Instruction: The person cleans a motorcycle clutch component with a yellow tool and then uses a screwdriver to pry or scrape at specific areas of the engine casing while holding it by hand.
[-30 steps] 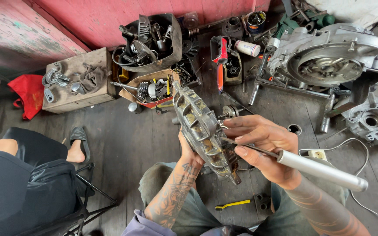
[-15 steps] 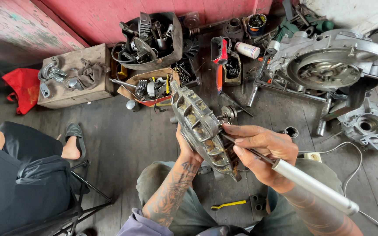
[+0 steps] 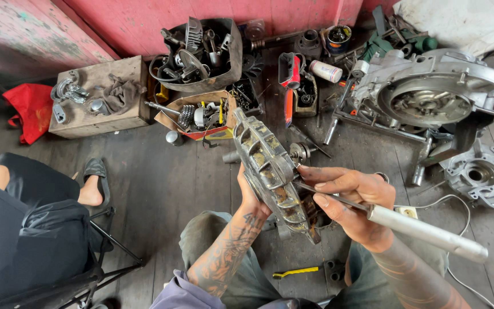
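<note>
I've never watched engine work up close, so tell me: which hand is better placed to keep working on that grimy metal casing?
The right hand, probably: it grips the grey-handled tool with its tip against the ribbed, grimy metal engine casing. The left hand is behind the casing, holding it up.

Dark plank floor (image 3: 161,189) with parts boxes (image 3: 101,97), engine block (image 3: 430,103), red cloth (image 3: 30,109), yellow tool (image 3: 295,272)
</note>
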